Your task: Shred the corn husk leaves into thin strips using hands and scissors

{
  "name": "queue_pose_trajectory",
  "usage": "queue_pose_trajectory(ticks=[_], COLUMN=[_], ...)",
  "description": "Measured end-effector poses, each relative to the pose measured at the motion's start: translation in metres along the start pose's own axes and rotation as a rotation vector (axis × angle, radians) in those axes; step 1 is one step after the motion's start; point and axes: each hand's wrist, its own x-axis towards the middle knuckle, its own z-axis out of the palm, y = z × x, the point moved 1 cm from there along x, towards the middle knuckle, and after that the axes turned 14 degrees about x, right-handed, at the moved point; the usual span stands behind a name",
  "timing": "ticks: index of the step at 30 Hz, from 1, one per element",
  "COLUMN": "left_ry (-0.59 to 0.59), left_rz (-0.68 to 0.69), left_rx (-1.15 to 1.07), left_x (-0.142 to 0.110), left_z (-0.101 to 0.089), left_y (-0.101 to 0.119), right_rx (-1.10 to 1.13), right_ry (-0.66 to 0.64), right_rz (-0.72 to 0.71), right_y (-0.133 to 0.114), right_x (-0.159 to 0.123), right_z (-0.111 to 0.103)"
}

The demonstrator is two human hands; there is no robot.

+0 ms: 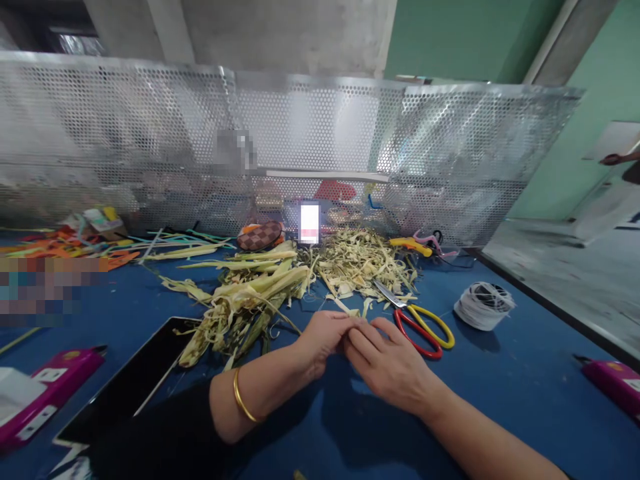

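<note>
**Two hands closed on a husk strip, mid-bench**

Room: blue surface runs from my right forearm to the bench's (pixel 535 393) dark right edge, which slants from the far right corner towards me. A smaller open patch lies beneath my wrists, nearer side. Near and left edges: outside the view.

Hands: left (pixel 320 341), gold bangle (pixel 243 398) at the wrist; right (pixel 393 360), bare-wristed. Fingers of both are pinched together on the husk strip (pixel 353 312); a pale end shows above the tips, the remainder hidden.

In the way: red-and-yellow-handled scissors (pixel 419 333), just beyond my right hand, blades towards the far edge. Husk bundle (pixel 245 300), beyond my left forearm, overlapping a dark flat panel (pixel 133 380). Shredded heap (pixel 367 260), towards the far edge.

Also held: ball of white string (pixel 483 308), near the right edge; magenta power strips, one to the left (pixel 60 387), one at the right (pixel 613 383); checked pouch (pixel 260 237), lit screen (pixel 309 223) and yellow-handled tool (pixel 411 246), along the far edge; orange strips (pixel 117 259), far left.

Setting: perforated screen (pixel 320 127) behind the far edge; green wall (pixel 450 40) beyond.
</note>
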Motion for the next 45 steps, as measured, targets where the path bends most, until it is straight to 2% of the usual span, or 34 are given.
queue_pose_trajectory(ticks=[5,11,17,20,23,34,41,43,45], left_ry=[-0.008,-0.051,-0.169,-0.14,-0.089,-0.014,-0.026,-0.023,0.002], left_rz=[0.009,0.012,0.049,0.089,0.112,0.08,0.033,0.07,0.126], left_rx=[-0.026,-0.063,-0.083,-0.07,-0.069,-0.081,-0.039,-0.024,-0.011], left_x=[0.002,0.002,-0.001,-0.001,-0.001,-0.003,-0.003,-0.001,0.0], left_z=[-0.003,-0.005,-0.007,-0.007,-0.006,-0.004,-0.003,-0.005,-0.009], left_y=[0.002,0.003,0.01,0.012,0.011,0.009,0.009,0.011,0.015], right_rx=[-0.02,-0.037,0.002,0.029,0.052,0.111,0.114,0.211,0.302], right_ry=[0.049,0.176,0.252,0.298,0.332,0.283,0.229,0.252,0.334], right_rz=[0.05,0.098,0.163,0.183,0.132,-0.004,-0.079,-0.01,0.157], right_y=[-0.002,-0.004,0.002,0.004,0.001,-0.007,-0.013,-0.01,-0.002], right_x=[0.002,0.003,0.004,0.002,-0.002,0.0,0.004,0.005,0.003], right_z=[-0.001,-0.003,-0.005,-0.007,-0.007,-0.013,-0.011,-0.013,-0.017])
